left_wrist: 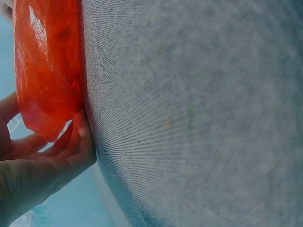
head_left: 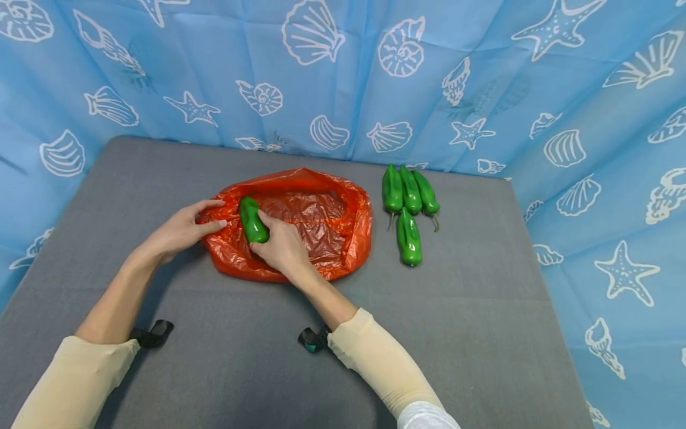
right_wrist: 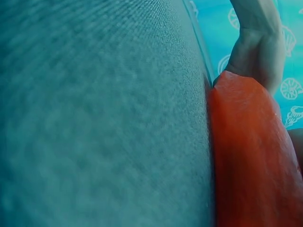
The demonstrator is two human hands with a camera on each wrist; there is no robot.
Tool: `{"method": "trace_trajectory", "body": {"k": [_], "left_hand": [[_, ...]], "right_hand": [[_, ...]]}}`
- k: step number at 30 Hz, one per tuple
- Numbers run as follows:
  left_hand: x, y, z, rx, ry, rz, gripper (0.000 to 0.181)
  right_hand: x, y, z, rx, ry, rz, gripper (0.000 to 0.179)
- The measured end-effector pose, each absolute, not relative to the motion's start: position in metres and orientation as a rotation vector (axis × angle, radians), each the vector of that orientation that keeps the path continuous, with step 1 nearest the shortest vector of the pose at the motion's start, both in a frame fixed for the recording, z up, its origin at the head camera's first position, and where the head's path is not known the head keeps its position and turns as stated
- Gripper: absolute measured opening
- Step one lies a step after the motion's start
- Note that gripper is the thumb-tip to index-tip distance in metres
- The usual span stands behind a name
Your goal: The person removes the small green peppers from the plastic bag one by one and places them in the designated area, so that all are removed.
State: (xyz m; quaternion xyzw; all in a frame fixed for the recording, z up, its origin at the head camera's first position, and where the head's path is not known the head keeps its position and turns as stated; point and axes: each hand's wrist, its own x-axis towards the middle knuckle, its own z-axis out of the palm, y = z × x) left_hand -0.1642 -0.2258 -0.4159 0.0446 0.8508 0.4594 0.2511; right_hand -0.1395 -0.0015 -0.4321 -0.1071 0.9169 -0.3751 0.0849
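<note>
An opened red plastic bag [head_left: 356,238] with its rim folded out lies on the grey table. My left hand [head_left: 182,229] holds the bag's left end, thumb and forefinger over the rim; in the left wrist view the fingers [left_wrist: 85,137] lie along the outside of the bag [left_wrist: 49,66]. Inside the bag's left part, my right hand [head_left: 284,241] grips a green pepper [head_left: 253,221] between thumb and fingers. The right wrist view shows the bag's side [right_wrist: 251,156] with my left hand [right_wrist: 258,59] behind its far end; the right hand is mostly hidden there.
Right of the bag lie more green peppers: three side by side [head_left: 410,189] and one below them [head_left: 409,238]. A blue curtain [head_left: 354,77] with white shells and starfish hangs behind the table [head_left: 471,333] and along its right side.
</note>
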Motion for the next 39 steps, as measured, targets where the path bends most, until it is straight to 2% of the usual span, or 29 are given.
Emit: {"method": "trace_trajectory", "body": {"k": [25,39], "left_hand": [[-0.164,-0.227,-0.418,0.118,2.297,1.267,0.071],[-0.164,-0.228,-0.417,0.105,2.296,1.263,0.067]], "right_hand": [[-0.144,0.032,-0.426,-0.260,2.498,-1.448,0.056],[-0.140,0.058,-0.415,-0.135,2.272,-1.694,0.052]]}}
